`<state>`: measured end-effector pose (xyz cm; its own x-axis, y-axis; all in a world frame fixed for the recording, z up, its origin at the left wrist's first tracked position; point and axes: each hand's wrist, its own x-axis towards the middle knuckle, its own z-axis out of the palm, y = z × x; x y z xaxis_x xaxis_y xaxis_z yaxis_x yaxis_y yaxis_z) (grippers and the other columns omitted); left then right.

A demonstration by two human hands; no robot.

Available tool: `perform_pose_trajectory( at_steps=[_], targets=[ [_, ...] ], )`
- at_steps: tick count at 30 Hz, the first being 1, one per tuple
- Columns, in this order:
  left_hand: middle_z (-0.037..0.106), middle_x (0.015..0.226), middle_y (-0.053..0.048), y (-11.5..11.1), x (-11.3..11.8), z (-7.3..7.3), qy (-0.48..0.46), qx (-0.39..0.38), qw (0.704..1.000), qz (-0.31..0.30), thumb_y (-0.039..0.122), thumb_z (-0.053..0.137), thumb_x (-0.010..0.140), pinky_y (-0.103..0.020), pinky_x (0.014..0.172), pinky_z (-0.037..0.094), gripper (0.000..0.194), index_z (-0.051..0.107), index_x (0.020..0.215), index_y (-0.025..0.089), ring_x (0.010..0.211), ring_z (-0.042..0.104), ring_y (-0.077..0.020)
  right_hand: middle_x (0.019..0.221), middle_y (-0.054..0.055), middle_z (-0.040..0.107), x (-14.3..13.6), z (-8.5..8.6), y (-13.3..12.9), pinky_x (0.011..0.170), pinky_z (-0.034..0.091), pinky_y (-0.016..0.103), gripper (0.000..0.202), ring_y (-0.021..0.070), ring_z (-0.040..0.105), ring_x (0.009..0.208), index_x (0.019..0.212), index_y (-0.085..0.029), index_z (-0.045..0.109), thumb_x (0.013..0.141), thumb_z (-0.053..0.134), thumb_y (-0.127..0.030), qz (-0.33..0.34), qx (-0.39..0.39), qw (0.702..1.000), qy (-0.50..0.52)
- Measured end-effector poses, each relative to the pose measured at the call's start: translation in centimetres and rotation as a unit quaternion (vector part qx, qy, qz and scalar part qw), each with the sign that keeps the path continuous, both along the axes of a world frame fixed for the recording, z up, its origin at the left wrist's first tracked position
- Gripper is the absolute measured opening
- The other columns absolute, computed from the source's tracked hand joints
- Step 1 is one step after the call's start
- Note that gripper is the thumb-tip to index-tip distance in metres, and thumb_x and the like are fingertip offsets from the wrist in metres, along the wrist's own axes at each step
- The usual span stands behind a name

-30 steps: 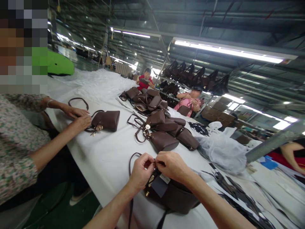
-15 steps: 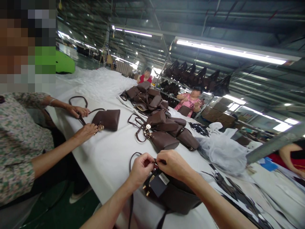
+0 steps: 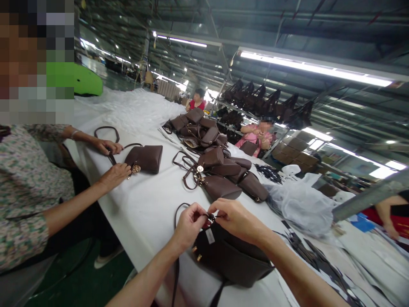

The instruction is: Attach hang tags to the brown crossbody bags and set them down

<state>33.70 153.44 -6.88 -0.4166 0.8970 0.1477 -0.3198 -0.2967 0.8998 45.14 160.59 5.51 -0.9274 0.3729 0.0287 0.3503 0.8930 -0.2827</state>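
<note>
Just in front of me a dark brown handbag (image 3: 238, 260) lies on its side on the white table, gold fittings at its left end. My left hand (image 3: 191, 226) is closed in a pinch on the thin dark bag strap (image 3: 208, 215) above that end. Facing it, my right hand (image 3: 236, 218) pinches the same short dark piece from the other side. The exact point they grip is small and partly hidden by fingers. A white label (image 3: 210, 236) shows below my fingertips. More strap (image 3: 176, 273) trails down left of the bag.
Brown handbags (image 3: 220, 170) lie heaped beyond my hands. At left, a co-worker's hands (image 3: 116, 175) handle another brown bag (image 3: 148, 158). Clear plastic (image 3: 300, 204) and dark straps (image 3: 319, 260) lie to the right. A slanted metal post (image 3: 367, 194) stands at right.
My right fingertips have drawn slightly away from the left ones, showing the dark piece between them. The dark tag under my hands has turned so only its white label shows clearly.
</note>
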Motion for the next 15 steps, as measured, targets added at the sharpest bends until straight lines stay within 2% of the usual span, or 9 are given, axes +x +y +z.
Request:
perform_pose_trajectory(
  at_steps=[3,6,10,15],
  targets=[
    [0.063,0.061,0.003,0.0,0.1,0.0,-0.025,-0.004,1.0,-0.004,0.027,0.065,0.071,-0.025,0.059,0.052,0.015,0.053,0.072,0.017,0.058,0.063,-0.0127,0.08,0.002,0.067,-0.1,-0.2,-0.3,0.068,0.04,0.023,0.022,0.0143,0.059,0.073,0.084,-0.018,0.066,0.077,0.051,-0.003,-0.002,0.031,0.999,-0.034],
    [0.062,0.066,0.003,-0.1,0.1,0.1,-0.036,-0.002,0.999,-0.012,0.028,0.065,0.07,-0.026,0.061,0.054,0.016,0.054,0.072,0.017,0.061,0.064,-0.0128,0.08,0.003,0.066,-0.4,-0.8,-0.4,0.068,0.039,0.024,0.019,0.0159,0.059,0.077,0.083,-0.017,0.064,0.079,0.051,-0.003,-0.032,0.049,0.998,-0.039],
    [0.06,0.068,0.003,-0.2,0.0,0.3,-0.028,0.0,1.0,-0.012,0.028,0.065,0.07,-0.025,0.06,0.054,0.016,0.055,0.072,0.017,0.062,0.061,-0.0118,0.08,0.003,0.064,-0.6,-1.5,-0.3,0.068,0.039,0.024,0.014,0.0156,0.059,0.077,0.081,-0.017,0.065,0.081,0.055,-0.007,-0.046,0.049,0.997,-0.042],
    [0.058,0.066,0.004,-0.1,-0.1,0.1,-0.023,-0.009,0.999,-0.021,0.028,0.064,0.07,-0.025,0.059,0.053,0.015,0.057,0.075,0.016,0.058,0.057,-0.0101,0.082,0.004,0.06,-0.9,-2.5,-0.8,0.065,0.036,0.024,0.015,0.0142,0.057,0.074,0.081,-0.016,0.064,0.085,0.052,-0.009,-0.049,0.085,0.994,-0.056]
  ],
)
